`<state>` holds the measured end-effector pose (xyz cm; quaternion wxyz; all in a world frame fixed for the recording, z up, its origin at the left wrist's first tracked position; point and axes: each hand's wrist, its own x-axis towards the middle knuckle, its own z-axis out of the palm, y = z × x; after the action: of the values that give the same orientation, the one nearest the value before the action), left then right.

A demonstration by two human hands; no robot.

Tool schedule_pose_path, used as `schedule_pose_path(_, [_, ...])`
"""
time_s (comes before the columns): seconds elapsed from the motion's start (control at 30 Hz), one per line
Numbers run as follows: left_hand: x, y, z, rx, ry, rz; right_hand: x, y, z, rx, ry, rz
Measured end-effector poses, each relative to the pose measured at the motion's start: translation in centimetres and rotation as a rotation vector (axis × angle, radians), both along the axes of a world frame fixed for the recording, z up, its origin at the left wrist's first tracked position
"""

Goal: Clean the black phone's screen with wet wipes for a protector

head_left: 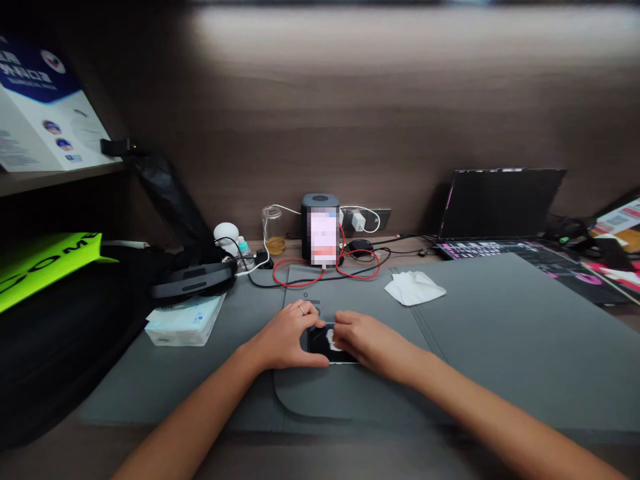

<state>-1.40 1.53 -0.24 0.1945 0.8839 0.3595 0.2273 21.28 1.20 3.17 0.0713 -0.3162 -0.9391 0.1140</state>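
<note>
Your left hand (295,335), a ring on one finger, is partly open, thumb along the near long edge of a dark phone (319,339) and fingertips at its far edge, bracing the left end. Your right hand (363,340) is curled nearly closed, fingertips pressing a white wipe (332,341) to the phone's glass; how much of the wipe lies under the fingers, you cannot tell. Phone: flat, face up, long edges roughly parallel to the near edge of the desk (280,460), left of its middle, on a grey mat (500,347).

Beyond your right hand, toward the far edge: a crumpled white tissue (415,288) lies alone on the mat. Beyond your left hand, toward the left edge: a tissue pack (186,327), partly beneath a dark curved device (194,283).

Far edge, middle: a second phone (324,237) stands upright against a dark speaker (321,199), its screen pixelated; a red cable (296,285) loops about its foot. Just left of the speaker you have a glass jar (274,230) with amber liquid low inside. Far right corner: an open laptop (503,203), screen dark.
</note>
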Motion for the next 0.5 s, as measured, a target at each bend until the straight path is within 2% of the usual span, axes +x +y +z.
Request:
schedule_pose_path(0.1, [0.0, -0.1, 0.0, -0.016, -0.014, -0.012, -3.1, 0.2, -0.8, -0.001, 0.027, 0.1])
schedule_pose_path(0.17, [0.0, -0.1, 0.1, -0.02, -0.009, -0.014, -3.4, 0.1, -1.1, 0.011, 0.035, 0.097])
schedule_pose_path(0.23, [0.0, -0.1, 0.1, -0.014, 0.013, -0.007, -2.0, -0.1, -1.0, 0.031, 0.034, 0.046])
schedule_pose_path(0.33, [-0.1, -0.1, 0.1, -0.007, 0.022, 0.003, 1.7, -0.6, -0.4, 0.042, -0.005, -0.08])
schedule_pose_path(0.4, [-0.1, -0.1, 0.2, -0.01, 0.008, -0.006, 3.9, -0.8, 0.2, 0.015, -0.009, -0.116])
schedule_pose_path(0.5, [0.0, -0.2, 0.3, -0.018, -0.005, -0.012, 4.9, -0.9, 0.4, 0.0, -0.002, -0.127])
